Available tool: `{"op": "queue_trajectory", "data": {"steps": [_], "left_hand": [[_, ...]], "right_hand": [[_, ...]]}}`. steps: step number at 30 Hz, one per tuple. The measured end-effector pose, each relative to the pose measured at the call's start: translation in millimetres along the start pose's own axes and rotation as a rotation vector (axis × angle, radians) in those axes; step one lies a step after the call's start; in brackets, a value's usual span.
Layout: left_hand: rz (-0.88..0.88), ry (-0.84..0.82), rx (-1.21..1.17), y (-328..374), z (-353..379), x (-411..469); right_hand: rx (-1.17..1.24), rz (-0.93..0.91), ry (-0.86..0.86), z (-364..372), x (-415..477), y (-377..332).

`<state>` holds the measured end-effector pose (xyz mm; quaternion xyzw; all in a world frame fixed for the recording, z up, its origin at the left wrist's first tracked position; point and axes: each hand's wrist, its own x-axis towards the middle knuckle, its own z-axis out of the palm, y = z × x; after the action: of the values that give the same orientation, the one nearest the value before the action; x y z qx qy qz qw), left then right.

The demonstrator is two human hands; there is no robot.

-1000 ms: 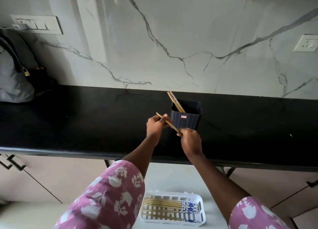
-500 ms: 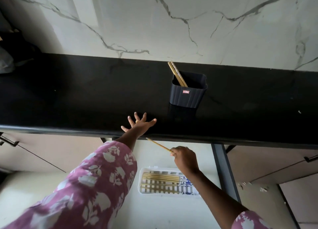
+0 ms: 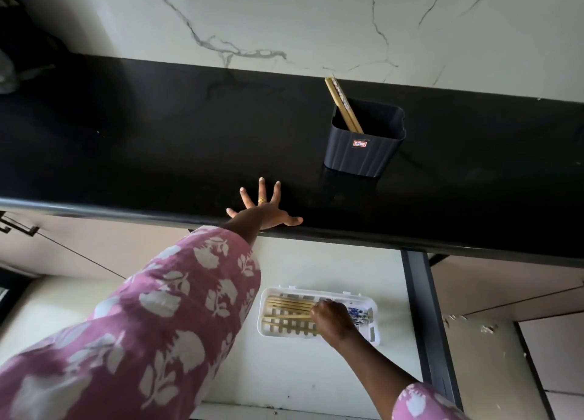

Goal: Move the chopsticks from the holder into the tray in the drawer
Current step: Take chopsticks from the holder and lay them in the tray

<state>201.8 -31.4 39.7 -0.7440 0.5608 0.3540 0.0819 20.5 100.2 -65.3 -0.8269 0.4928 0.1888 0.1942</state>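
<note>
A dark ribbed holder [image 3: 363, 149] stands on the black counter [image 3: 158, 141] with two wooden chopsticks [image 3: 343, 105] leaning out of its left corner. Below, in the open drawer [image 3: 284, 378], a white slatted tray [image 3: 316, 334] holds several chopsticks [image 3: 287, 306] lying lengthwise. My right hand [image 3: 333, 320] is down in the tray, fingers closed on a chopstick [image 3: 286, 316] that lies among the others. My left hand [image 3: 265, 209] rests flat on the counter's front edge, fingers spread, holding nothing.
A marble-patterned wall [image 3: 316, 24] backs the counter. A cabinet door with a dark handle [image 3: 19, 227] is at the lower left. The drawer's dark side rail [image 3: 423, 309] runs along the right of the tray. A dark bag [image 3: 19, 43] sits at the counter's far left.
My right hand dropped from the counter's edge down into the tray, carrying the chopstick with it. My left hand stayed spread on the counter. The view tilted downward.
</note>
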Motion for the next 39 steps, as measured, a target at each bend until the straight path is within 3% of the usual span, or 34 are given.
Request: {"op": "queue_trajectory", "data": {"steps": [18, 24, 27, 35, 39], "left_hand": [[-0.005, -0.021, 0.028, 0.6, -1.3, 3.2], [-0.005, -0.017, 0.016, 0.2, -1.8, 0.0], [-0.006, -0.007, 0.004, 1.7, -2.5, -3.8], [0.001, -0.009, -0.012, 1.2, -2.4, -7.4], [-0.003, -0.029, -0.013, 1.4, -4.4, -6.1]], "right_hand": [[0.105, 0.048, 0.045, 10.6, 5.8, -5.1], [0.005, -0.031, 0.391, -10.5, 5.1, 19.6], [-0.007, -0.110, 0.666, -37.0, 5.8, 30.7], [0.008, -0.112, 1.385, -156.4, 26.7, 65.7], [0.016, -0.016, 1.506, -215.2, 48.4, 85.3]]}}
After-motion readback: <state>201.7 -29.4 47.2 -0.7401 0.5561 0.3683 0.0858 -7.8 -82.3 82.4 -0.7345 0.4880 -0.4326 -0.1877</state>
